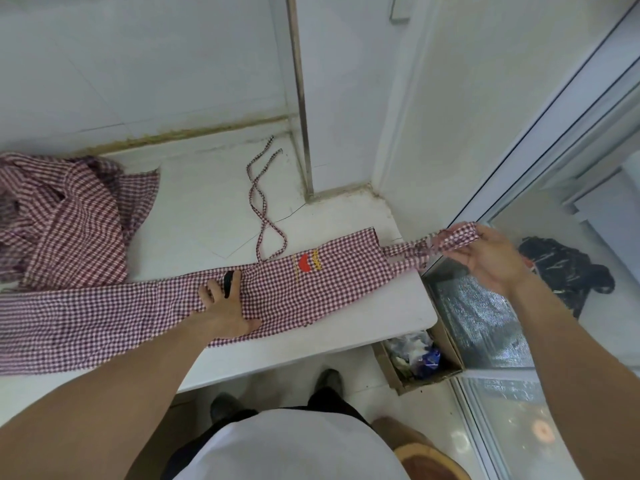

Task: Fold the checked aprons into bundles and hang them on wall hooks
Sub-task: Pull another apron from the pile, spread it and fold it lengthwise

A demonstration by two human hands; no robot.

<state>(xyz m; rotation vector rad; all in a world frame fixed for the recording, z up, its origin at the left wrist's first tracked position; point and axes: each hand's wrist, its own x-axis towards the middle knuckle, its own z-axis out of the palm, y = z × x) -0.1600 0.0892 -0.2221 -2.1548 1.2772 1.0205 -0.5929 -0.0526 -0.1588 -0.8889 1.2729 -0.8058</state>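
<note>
A red-and-white checked apron [145, 313] is lying folded lengthwise into a long strip across the white counter [346, 337], its far left end running out of the picture. The left hand [225, 311] is pressing down flat on the middle of the strip, fingers spread and straight; one finger is wearing something dark, too small to identify. Just right of that hand a red and yellow embroidered badge [307, 264] is showing on the cloth, its lettering too blurred to read.

The right hand [485, 252] is holding the apron's neck loop [446, 239] up off the counter edge, past the right end of the counter. The loop is bunching across the fingertips, which are only loosely curled, palm facing the camera; the thumb is hiding behind the cloth, so how firmly the hand is gripping is hard to judge.

One thin tie string [265, 202] is trailing in loops from the strip back toward the wall corner. A second checked apron [69, 216] is lying crumpled at the back left, partly cut off by the frame.

Under the counter's right end a cardboard box [419, 362] of crumpled wrappers is standing, half hidden. Behind the glass door [519, 341] on the right, a dark bundle [568, 271] is sitting, unclear through the reflections.
</note>
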